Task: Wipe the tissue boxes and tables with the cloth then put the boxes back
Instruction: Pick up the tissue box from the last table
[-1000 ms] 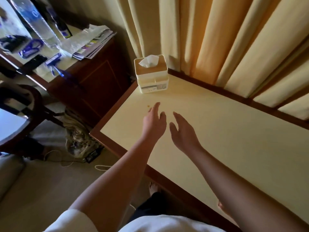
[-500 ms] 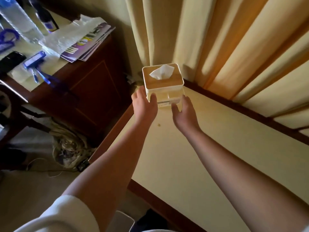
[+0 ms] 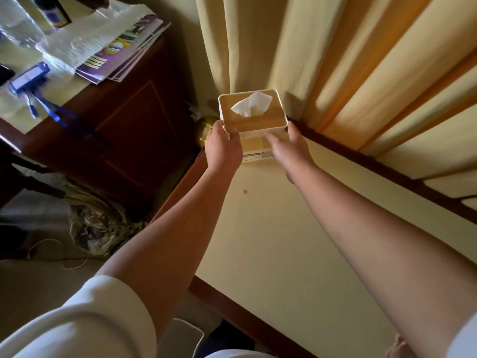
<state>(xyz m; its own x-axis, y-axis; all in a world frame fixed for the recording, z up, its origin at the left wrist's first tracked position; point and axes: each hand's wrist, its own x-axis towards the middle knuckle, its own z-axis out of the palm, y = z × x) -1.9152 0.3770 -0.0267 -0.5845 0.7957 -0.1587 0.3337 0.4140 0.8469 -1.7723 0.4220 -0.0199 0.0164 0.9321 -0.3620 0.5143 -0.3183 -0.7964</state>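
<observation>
A white tissue box (image 3: pixel 251 117) with a wooden lid and a tissue poking out stands at the far corner of the cream-topped table (image 3: pixel 284 241), close to the curtain. My left hand (image 3: pixel 223 148) grips its left side, thumb on the front edge. My right hand (image 3: pixel 289 148) holds its right side, fingers across the front face. I cannot tell whether the box is raised off the table. No cloth is in view.
Yellow curtains (image 3: pixel 335 60) hang right behind the box. A dark wooden cabinet (image 3: pixel 124 135) stands to the left, with magazines (image 3: pixel 124 50), plastic and a blue tool (image 3: pixel 28 78) on top. A tangle of cables (image 3: pixel 90 223) lies on the floor. A small crumb (image 3: pixel 244 191) sits on the table.
Both hands reached forward from mid-table to the tissue box and closed on its two sides. The view moved closer to the corner.
</observation>
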